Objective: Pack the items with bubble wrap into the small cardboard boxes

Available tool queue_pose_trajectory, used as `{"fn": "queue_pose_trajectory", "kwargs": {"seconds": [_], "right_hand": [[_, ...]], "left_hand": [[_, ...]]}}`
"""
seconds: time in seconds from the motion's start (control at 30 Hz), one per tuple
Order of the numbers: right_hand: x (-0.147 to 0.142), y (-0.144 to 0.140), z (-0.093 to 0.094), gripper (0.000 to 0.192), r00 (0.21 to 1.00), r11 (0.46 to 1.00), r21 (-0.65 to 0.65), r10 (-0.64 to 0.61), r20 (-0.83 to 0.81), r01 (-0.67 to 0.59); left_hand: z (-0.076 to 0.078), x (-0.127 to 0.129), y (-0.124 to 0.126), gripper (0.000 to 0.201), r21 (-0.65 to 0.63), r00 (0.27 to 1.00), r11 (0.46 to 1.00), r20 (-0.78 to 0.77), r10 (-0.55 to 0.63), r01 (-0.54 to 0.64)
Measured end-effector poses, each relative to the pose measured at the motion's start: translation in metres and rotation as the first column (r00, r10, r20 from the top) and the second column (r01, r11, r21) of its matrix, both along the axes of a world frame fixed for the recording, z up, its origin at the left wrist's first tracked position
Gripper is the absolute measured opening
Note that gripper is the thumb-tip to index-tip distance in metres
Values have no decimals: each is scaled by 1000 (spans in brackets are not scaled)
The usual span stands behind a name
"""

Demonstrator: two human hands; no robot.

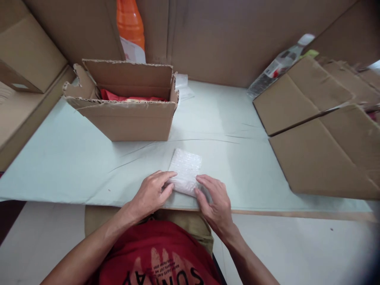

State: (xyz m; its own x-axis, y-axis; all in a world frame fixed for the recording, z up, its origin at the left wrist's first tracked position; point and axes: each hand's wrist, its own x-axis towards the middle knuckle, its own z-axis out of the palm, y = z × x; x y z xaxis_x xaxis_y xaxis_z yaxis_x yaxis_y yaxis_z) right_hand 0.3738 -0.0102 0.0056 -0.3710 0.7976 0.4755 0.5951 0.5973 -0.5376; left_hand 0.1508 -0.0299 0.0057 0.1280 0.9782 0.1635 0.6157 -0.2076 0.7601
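Note:
A flat, roughly rectangular packet of bubble wrap (185, 169) lies on the pale green table covering, close to the front edge. Curled round its left side is my left hand (153, 190), the index fingertip on the wrap and the thumb at the lower left edge. Opposite it, my right hand (216, 201) holds the right side, with thumb and fingertips against the edge. The packet sits between both hands. Whatever may be inside the wrap cannot be made out.
Behind to the left stands an open cardboard box (139, 122) with red packages (130, 97) inside. An orange bottle (130, 25) rises behind it. Cardboard boxes (323, 150) and a tilted clear bottle (279, 65) occupy the right. Cardboard panels (213, 39) wall the back.

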Motion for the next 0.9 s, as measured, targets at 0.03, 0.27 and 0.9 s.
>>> {"fn": "queue_pose_trajectory", "kwargs": {"seconds": [0.03, 0.27, 0.9], "right_hand": [[1, -2, 2, 26, 1000, 998, 68, -14, 12, 13], [-4, -7, -2, 27, 952, 979, 37, 185, 245, -200], [-2, 5, -1, 25, 990, 991, -96, 99, 98, -90]], "left_hand": [[0, 1, 3, 30, -23, 1000, 1000, -13, 12, -13], [-6, 8, 9, 35, 15, 994, 999, -100, 49, -47], [1, -1, -5, 32, 57, 998, 997, -36, -48, 50]]}}
